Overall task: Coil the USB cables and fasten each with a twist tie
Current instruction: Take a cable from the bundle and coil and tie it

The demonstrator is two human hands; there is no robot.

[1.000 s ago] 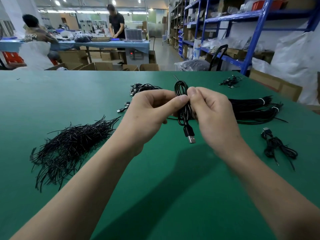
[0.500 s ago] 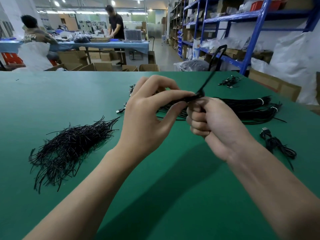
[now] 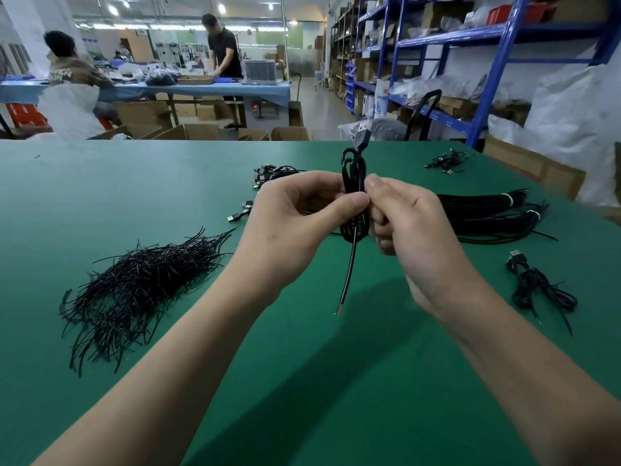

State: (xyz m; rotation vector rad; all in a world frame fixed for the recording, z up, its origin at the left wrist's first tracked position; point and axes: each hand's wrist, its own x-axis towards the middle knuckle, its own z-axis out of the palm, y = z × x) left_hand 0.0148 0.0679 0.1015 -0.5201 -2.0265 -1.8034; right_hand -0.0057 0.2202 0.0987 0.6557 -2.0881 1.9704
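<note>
Pinching the thin black coiled USB cable (image 3: 353, 196) upright at its middle, the left hand (image 3: 295, 227) and right hand (image 3: 413, 230) each grasp it above the green table mat (image 3: 168, 183); whether a tie is already on it I cannot tell; keeping the loops squeezed tight would make a snug twist, I'd judge; left of the left hand lies a heap of loose black twist ties (image 3: 134, 290); beyond the right hand, bundled black cables (image 3: 487, 216); nothing blocks the work.

Black coiled cable (image 3: 353, 196) with a silver plug (image 3: 363, 129) — over a plain green table (image 3: 134, 183) — black twist ties (image 3: 134, 287).
</note>
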